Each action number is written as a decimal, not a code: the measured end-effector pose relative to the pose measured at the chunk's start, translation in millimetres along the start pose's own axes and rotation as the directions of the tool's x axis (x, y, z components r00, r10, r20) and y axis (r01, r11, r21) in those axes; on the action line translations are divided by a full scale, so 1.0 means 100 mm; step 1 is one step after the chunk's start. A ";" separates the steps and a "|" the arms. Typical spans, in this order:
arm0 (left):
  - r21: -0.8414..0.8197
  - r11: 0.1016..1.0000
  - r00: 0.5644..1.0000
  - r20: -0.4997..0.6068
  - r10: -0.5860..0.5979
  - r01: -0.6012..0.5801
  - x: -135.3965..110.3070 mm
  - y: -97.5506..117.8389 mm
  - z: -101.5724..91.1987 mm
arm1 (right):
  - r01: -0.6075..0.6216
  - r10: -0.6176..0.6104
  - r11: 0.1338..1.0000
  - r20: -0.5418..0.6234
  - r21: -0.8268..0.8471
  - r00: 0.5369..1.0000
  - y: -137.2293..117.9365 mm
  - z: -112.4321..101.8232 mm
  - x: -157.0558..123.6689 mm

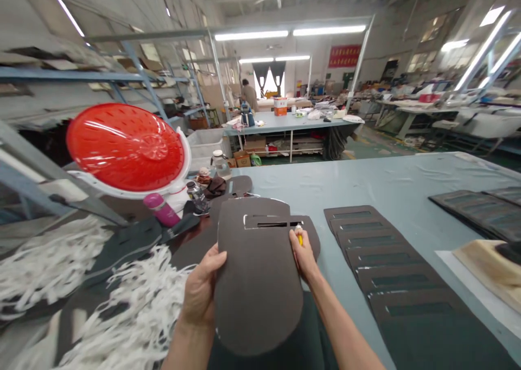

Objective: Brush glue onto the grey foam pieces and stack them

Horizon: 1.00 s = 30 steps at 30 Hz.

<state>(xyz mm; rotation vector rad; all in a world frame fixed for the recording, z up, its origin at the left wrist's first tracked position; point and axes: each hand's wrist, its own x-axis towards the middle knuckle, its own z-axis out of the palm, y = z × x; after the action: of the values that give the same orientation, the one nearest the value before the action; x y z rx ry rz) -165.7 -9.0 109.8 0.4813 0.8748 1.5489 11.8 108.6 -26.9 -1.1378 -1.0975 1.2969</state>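
The left hand [199, 288] grips the left edge of a dark brown felt-like panel [258, 294], its thumb lying across the face. The panel sits at lower centre of the frame, held over the bench [358, 183], with a rectangular slot near its upper end. The right hand [303, 253] is closed around a small yellow tool [300, 238], too small to identify, right by the slot's right end. To the right lies a fanned row of slotted dark panels [386, 256]. At left, white fringed strips [52, 261] spill beside a pink bottle [161, 210], below a red round plastic lid [126, 147]. A person [248, 96] stands at a far bench, upper centre.
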 end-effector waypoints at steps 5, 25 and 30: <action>-0.032 0.999 0.992 -0.121 -0.016 0.013 -0.15 -0.23 -0.13 | 0.037 0.007 0.919 -0.108 0.392 0.994 -0.10 -0.38 -0.46; 0.743 0.606 0.919 -0.028 -0.394 0.283 -1.03 -4.15 0.52 | -0.434 -0.335 0.379 -0.559 -0.817 0.759 0.73 -4.76 -2.06; 0.868 0.457 0.969 -0.095 -0.228 0.192 -1.06 -4.70 0.78 | -0.381 -0.321 0.373 -0.503 -0.846 0.802 0.82 -5.36 -1.81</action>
<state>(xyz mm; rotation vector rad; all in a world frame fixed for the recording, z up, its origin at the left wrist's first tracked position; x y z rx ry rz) 217.6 -100.1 -179.0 1.0857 1.6365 0.7296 533.5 -75.3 -170.8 -2.2525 -1.2985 0.0534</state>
